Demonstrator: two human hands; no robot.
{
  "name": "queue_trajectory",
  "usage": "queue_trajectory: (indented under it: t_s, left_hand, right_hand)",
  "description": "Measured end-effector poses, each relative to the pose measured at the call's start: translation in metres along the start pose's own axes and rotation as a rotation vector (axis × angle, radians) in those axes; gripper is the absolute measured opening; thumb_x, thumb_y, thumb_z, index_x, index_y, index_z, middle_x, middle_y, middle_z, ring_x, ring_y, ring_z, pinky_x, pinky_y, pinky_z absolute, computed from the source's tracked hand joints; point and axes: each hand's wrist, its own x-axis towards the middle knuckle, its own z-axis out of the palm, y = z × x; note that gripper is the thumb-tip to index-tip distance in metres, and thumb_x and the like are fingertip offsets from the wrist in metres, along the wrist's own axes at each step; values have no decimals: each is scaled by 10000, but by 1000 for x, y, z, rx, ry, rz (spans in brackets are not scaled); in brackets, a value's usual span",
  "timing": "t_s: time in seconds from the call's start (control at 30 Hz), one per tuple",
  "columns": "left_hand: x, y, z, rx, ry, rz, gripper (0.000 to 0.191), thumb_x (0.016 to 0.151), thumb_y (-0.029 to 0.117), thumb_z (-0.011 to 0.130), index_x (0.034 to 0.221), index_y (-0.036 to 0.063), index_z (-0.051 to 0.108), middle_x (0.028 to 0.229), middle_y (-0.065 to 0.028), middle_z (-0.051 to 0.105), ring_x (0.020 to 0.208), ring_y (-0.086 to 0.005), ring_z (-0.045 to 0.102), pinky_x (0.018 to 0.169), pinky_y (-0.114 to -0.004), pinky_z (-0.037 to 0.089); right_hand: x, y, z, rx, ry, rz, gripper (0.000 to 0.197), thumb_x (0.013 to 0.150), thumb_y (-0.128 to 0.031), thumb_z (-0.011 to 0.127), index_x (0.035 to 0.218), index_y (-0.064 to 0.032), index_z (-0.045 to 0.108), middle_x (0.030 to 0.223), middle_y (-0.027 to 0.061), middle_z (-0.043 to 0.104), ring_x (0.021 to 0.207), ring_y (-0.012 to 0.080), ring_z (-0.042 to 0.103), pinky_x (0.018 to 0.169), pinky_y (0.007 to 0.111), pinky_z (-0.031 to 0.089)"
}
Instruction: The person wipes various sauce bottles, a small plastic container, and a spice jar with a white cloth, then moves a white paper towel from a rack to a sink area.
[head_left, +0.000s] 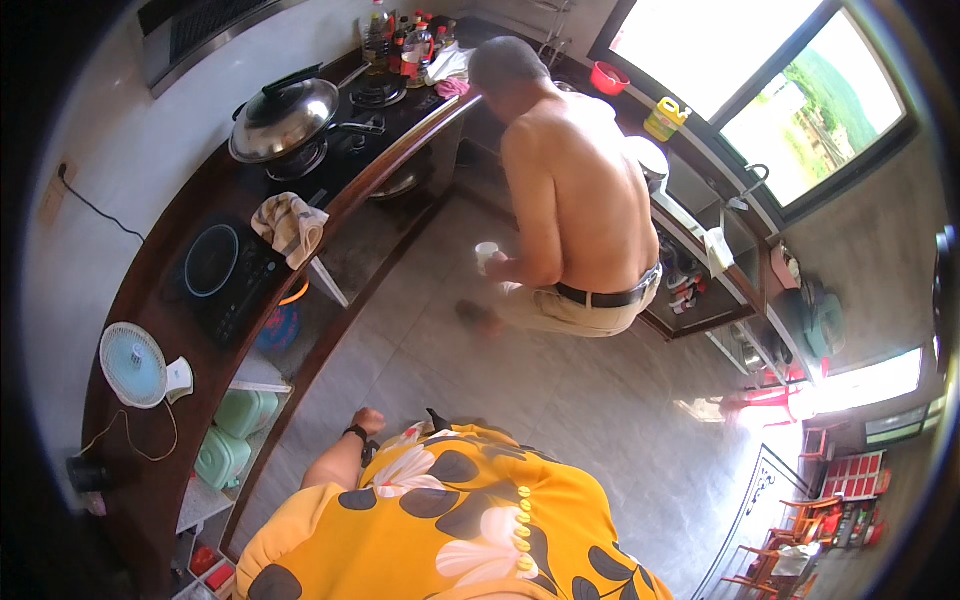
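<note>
My left hand, with a dark band at the wrist, hangs low beside my patterned yellow top. Its fingers look curled, but whether they hold anything cannot be told. My right hand is out of view. Ahead, another person crouches with their back mostly to me, holding a small white cup or container in one hand. On the counter to the left stand a lidded metal wok on a gas stove, a cloth hanging at the edge, an induction cooktop and a small fan.
The curved counter edge bounds the left side, with green containers on shelves below. Bottles stand at the back. A sink counter with open cabinets runs along the right. Wooden chairs stand far right.
</note>
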Motion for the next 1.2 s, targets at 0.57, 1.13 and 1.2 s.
queue_trajectory:
  t_s: [0.57, 1.13, 1.2]
  left_hand:
    - [-28, -3, -11, -279, 35, -299, 346, 767, 384, 732, 1042, 178, 777, 1143, -89, 730, 1089, -286, 678, 992, -376, 528]
    - [-33, -19, 19, -381, 3, -422, 293, 823, 309, 646, 1035, 141, 757, 1154, -152, 705, 1101, -336, 661, 959, -416, 531]
    - [-35, 5, 5, -431, -48, -453, 309, 808, 298, 661, 1055, 139, 756, 1171, -148, 702, 1120, -329, 656, 972, -408, 526]
  right_hand:
    - [15, -62, 18, -186, -96, -58, 318, 932, -77, 590, 1228, 31, 637, 955, 178, 721, 699, 248, 688, 623, 342, 576]
    - [18, -86, 24, -208, -109, -74, 326, 938, -71, 587, 1239, 45, 631, 970, 187, 719, 724, 260, 699, 645, 344, 585]
    - [24, -81, 16, -202, -93, -61, 327, 938, -70, 586, 1240, 47, 630, 971, 188, 719, 727, 262, 701, 648, 344, 586]
